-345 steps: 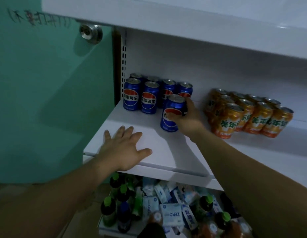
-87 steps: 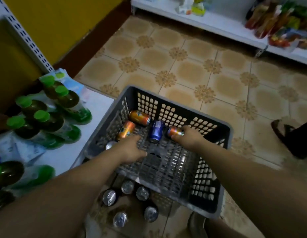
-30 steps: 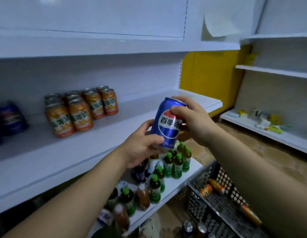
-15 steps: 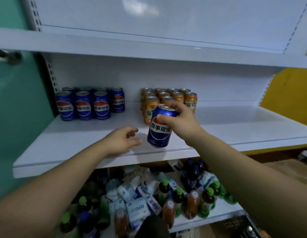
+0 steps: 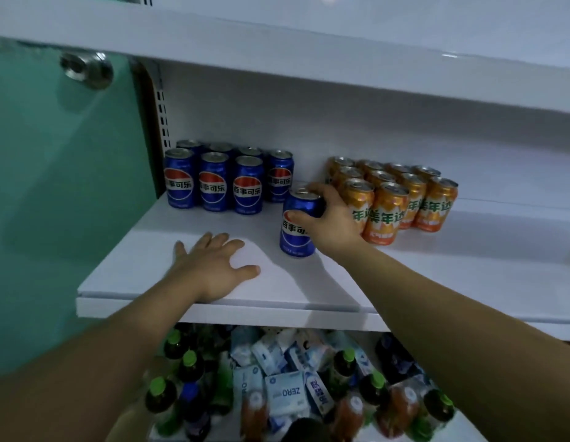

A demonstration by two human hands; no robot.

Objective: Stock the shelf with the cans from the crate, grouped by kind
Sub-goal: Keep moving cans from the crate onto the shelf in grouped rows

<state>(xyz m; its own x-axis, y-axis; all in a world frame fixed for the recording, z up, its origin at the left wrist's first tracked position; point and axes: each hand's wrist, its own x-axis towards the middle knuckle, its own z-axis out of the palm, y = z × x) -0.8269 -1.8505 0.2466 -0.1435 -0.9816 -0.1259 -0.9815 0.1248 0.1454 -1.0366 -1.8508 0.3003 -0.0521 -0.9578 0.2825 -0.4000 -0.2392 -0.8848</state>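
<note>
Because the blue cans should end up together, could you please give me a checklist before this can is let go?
1. Right hand grips the blue can: ok.
2. Can upright on the shelf: ok.
3. Can in line with the blue group: not ok, further forward.
4. Free spot right of the group's front row: ok.
5. Left hand clear of that spot: ok.
6. Right hand clear of the orange cans: cannot tell.

Slotted upright (image 5: 163, 122) at rear corner. Green glass panel (image 5: 54, 193) just left of it, w/ round metal fitting (image 5: 87, 71) near top. White back panel (image 5: 357, 122) to its right, upper board (image 5: 277, 55) above. Bottles (image 5: 189, 366) & packs (image 5: 287, 393) on tier below. Light dim.
</note>
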